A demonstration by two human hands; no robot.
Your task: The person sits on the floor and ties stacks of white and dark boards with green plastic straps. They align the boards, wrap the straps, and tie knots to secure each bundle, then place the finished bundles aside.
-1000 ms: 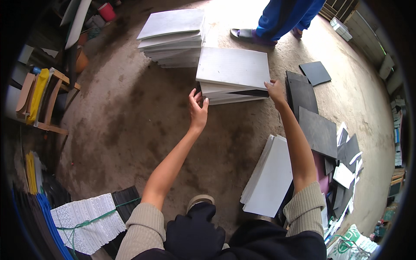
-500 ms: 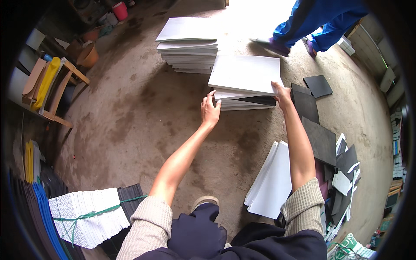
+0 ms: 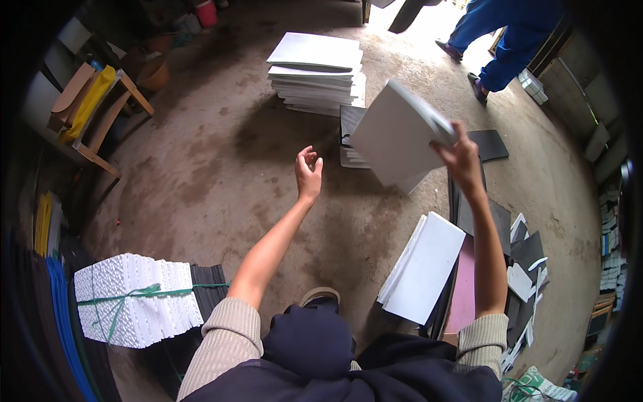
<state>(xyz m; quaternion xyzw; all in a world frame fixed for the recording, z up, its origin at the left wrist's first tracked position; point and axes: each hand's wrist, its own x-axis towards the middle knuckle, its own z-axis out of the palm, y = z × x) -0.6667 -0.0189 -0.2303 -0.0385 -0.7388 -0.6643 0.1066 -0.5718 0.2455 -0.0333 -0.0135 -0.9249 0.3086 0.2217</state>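
Note:
My right hand (image 3: pixel 461 161) grips a white foam sheet (image 3: pixel 395 137) by its right edge, fingers and thumb closed over it. The sheet is tilted up and blurred, and a second sheet seems to lie against its underside. Partly hidden behind it, a low stack (image 3: pixel 353 158) of white sheets with a dark piece on top stands on the floor. My left hand (image 3: pixel 309 175) hovers left of that stack, fingers loosely bent and apart, with nothing in them. A taller stack of white sheets (image 3: pixel 315 50) stands beyond.
By my right arm lie a white pile (image 3: pixel 422 268), dark sheets (image 3: pixel 489 218), a pink sheet (image 3: pixel 460 285) and scraps (image 3: pixel 529 281). At lower left is a white bundle (image 3: pixel 137 298) tied with green cord. A wooden stand (image 3: pixel 107 127) is at left. A person in blue trousers (image 3: pixel 509 50) is at far right.
My right hand has lifted the white sheet off the low stack and tilted it toward the right. My left hand has let go and drawn left. The person in blue has moved farther off.

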